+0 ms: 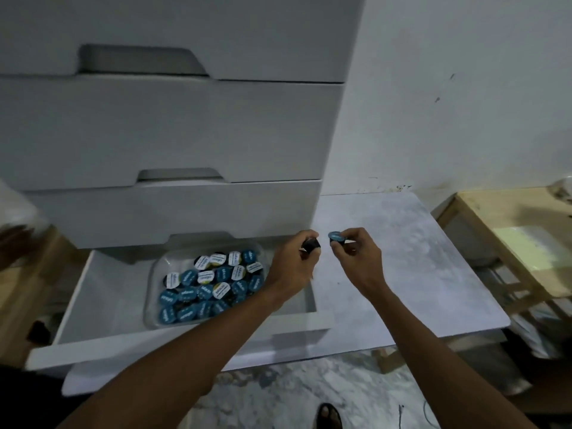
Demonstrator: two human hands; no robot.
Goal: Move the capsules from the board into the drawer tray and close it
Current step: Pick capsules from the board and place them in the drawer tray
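The bottom drawer point(93, 305) of a white cabinet stands pulled out. Inside it lies a clear plastic tray point(153, 280) packed with several blue-lidded and white-lidded capsules point(213, 283). My left hand point(294, 267) hovers over the tray's right end, closed around a dark capsule point(312, 244). My right hand point(359, 258) is just to its right, over the pale marble board point(418, 264), pinching a blue-lidded capsule point(335, 236). The board's surface shows no other capsules.
Three shut drawers point(170, 131) rise above the open one. A wooden stool or small table point(526, 243) stands at the right. A foot point(329, 416) rests on the marble floor below. Another person's hand point(15, 246) blurs at the left edge.
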